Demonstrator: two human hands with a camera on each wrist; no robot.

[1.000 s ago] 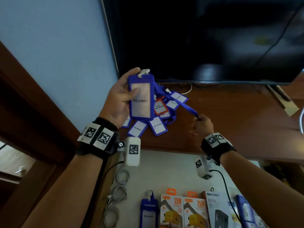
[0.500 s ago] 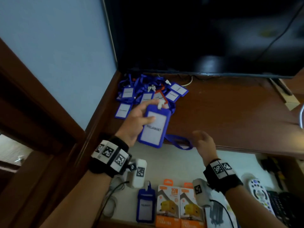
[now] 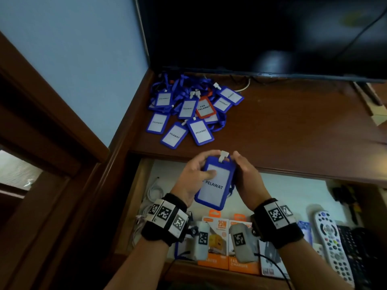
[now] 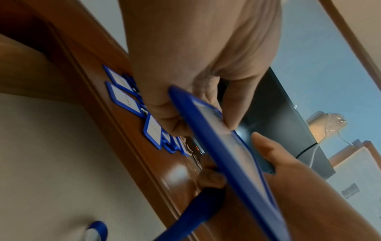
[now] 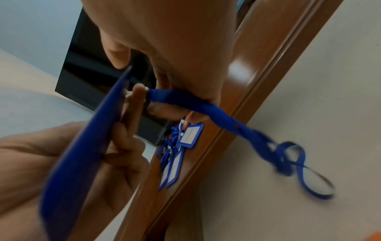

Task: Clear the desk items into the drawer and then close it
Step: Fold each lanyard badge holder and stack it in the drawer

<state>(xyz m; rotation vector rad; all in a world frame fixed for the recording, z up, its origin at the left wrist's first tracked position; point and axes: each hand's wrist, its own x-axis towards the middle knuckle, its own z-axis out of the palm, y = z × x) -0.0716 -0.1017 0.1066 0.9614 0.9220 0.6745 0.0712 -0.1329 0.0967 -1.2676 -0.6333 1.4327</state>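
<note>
A blue badge holder (image 3: 215,185) reading "PELAWAT" hangs tilted over the open drawer (image 3: 293,185). My left hand (image 3: 198,172) grips its left edge, thumb on the front (image 4: 226,154). My right hand (image 3: 244,172) sits at its right side, fingers curled round the blue lanyard (image 5: 181,99) just behind the clip. The lanyard's loose loop (image 5: 299,163) trails above the drawer's white liner. Several more blue badge holders and one red one lie in a pile (image 3: 188,114) on the wooden desk (image 3: 293,126) at the back left.
In the drawer lie white cables (image 3: 152,191), another blue badge holder (image 3: 178,250), orange charger boxes (image 3: 219,227) and a white remote (image 3: 330,241). A dark screen (image 3: 261,34) stands at the desk's back. A wall and a door frame (image 3: 52,126) close off the left.
The left hand carried the badge holder from the desk edge back over the drawer. The right hand came up beside it and took the lanyard near the clip.
</note>
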